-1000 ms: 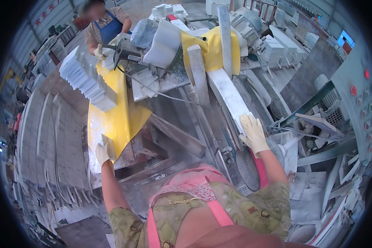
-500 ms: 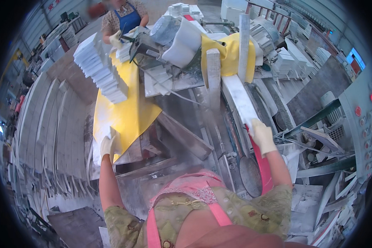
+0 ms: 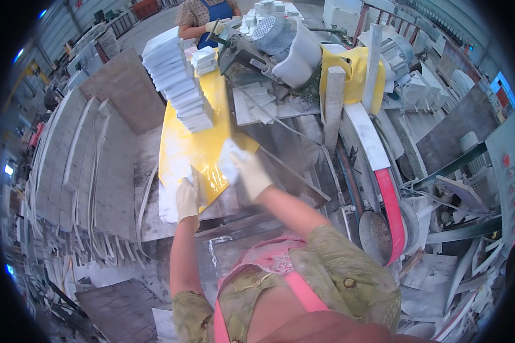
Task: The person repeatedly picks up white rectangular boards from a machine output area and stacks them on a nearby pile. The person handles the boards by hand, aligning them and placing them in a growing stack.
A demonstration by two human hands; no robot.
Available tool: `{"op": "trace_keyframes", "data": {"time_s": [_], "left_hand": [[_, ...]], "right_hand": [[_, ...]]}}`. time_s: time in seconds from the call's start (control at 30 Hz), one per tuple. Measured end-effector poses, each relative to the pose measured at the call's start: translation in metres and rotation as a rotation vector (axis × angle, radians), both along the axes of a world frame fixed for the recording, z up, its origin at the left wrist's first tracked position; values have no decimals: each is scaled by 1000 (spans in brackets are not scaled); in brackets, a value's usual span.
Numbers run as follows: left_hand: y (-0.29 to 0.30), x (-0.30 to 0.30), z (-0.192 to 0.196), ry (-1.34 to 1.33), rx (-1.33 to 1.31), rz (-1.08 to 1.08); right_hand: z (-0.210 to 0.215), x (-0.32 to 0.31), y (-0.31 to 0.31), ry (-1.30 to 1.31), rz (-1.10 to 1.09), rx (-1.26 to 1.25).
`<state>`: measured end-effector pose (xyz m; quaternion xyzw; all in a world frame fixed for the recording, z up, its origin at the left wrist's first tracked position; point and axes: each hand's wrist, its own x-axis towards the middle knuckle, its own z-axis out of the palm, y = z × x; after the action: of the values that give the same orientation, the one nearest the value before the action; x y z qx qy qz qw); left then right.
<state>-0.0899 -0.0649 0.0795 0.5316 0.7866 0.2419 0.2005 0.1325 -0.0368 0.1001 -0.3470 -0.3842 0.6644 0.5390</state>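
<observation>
My left hand [image 3: 187, 198], in a pale glove, is closed around a small white tile [image 3: 193, 173] at the near end of the yellow sheet [image 3: 186, 151]. Over the sheet's right edge, my gloved right hand [image 3: 252, 176] grips another white tile [image 3: 229, 159], which is smeared by motion. The two tiles are apart. Beyond my hands, a tall, leaning stack of white tiles [image 3: 180, 80] stands on the yellow sheet. To the right lies a narrow machine track with a white strip [image 3: 366, 135] and a red belt [image 3: 390, 214] at its near end.
A motor with a white cover [image 3: 297, 57] sits beyond the bench. Long grey slabs [image 3: 83, 148] lean at the left. A control panel with buttons [image 3: 506, 177] stands at the far right. Across the bench is another person in a blue apron [image 3: 218, 14].
My right hand has moved left from the track's near end to above the yellow sheet, with a white tile in it. My left hand stays near the sheet's end. The view has swung left.
</observation>
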Motion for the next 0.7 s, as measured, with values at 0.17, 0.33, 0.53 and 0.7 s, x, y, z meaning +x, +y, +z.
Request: {"op": "trace_keyframes", "data": {"time_s": [0.17, 0.33, 0.53, 0.7], "left_hand": [[-13, 16, 23, -138, 26, 123], [-8, 6, 39, -568, -80, 104], [0, 23, 17, -174, -11, 116], [7, 45, 6, -55, 83, 212]], "right_hand": [[-34, -98, -16, -553, -95, 173], [-29, -85, -23, -131, 320, 42], [-16, -4, -12, -672, 672, 452], [-39, 140, 27, -870, 291, 550]]}}
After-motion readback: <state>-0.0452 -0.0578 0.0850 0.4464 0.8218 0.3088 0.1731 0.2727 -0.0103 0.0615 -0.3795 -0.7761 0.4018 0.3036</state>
